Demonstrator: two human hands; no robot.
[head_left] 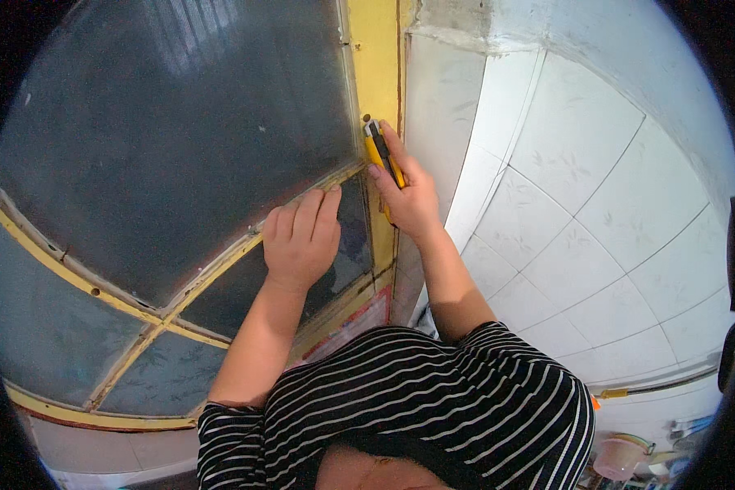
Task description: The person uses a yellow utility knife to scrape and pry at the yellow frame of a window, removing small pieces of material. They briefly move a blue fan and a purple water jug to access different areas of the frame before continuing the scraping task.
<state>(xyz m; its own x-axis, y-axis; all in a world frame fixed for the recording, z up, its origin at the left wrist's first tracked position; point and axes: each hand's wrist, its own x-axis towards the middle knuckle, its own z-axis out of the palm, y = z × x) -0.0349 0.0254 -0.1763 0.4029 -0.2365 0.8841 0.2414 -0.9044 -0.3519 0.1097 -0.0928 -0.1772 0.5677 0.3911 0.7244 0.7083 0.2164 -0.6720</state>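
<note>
My right hand (415, 196) is wrapped round a yellow and black utility knife (380, 150). The knife's upper end lies against the yellow window frame (373, 65), close to a dark hole (367, 118) and the edge of the large pane. Whether any blade is out is too small to tell. Lower and to the left, my left hand (302, 237) has its fingers bent together over the frame's yellow crossbar (220, 269). Behind that bar is the large dark glass pane (188, 155), with old, rough putty along its edges.
Smaller panes (57, 302) sit below the crossbars. To the right, a wall of white tiles (580, 229) meets the frame at a corner. A pink bucket (619, 456) and some clutter show at the lower right, near a thin rail (657, 388).
</note>
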